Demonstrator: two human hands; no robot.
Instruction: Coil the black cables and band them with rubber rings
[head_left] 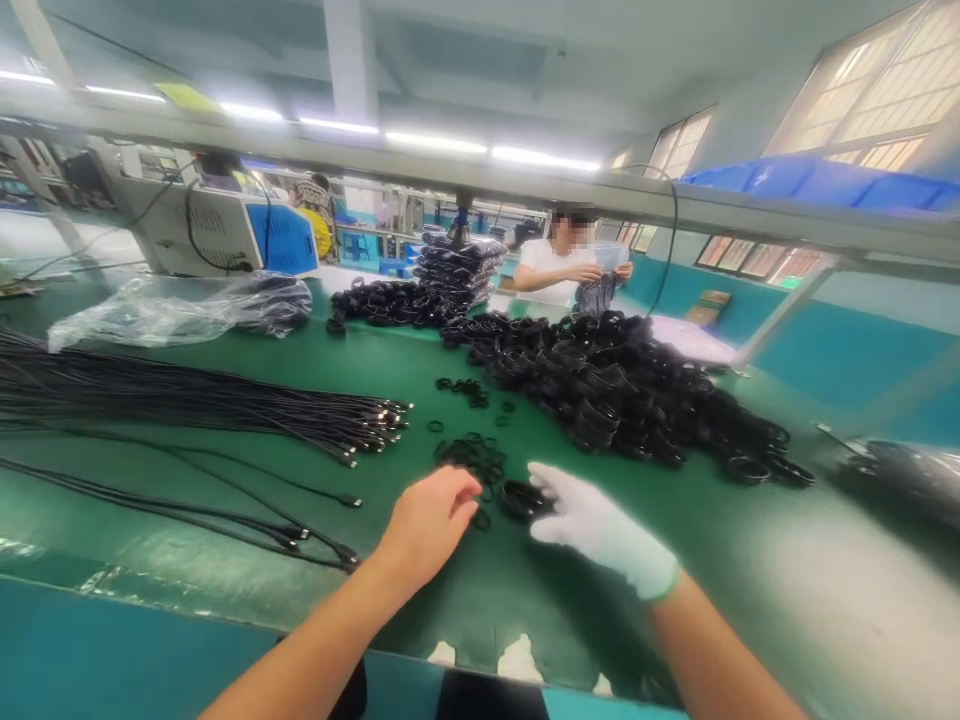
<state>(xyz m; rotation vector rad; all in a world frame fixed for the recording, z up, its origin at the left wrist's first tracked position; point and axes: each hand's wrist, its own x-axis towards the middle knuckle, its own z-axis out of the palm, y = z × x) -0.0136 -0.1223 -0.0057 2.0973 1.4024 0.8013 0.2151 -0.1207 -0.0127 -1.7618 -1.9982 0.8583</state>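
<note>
My bare left hand [431,520] is over the near edge of a loose pile of small black rings [476,455], fingers curled and thumb close to the fingertips. What it pinches, if anything, cannot be made out. In a white glove, my right hand [600,525] has its thumb and fingers around one side of a coiled black cable [519,498], low over the green table [420,620]. To the left lie several straight black cables [300,515] with plugs at their ends, and behind them is a thick bundle of black cables [187,400].
A large heap of coiled black cables [600,380] spreads across the right middle. Stacked bagged coils [457,268] stand farther back. Clear plastic bags [180,310] lie at left before a grey-blue machine [232,230]. Across the table, a person [559,265] handles a bag.
</note>
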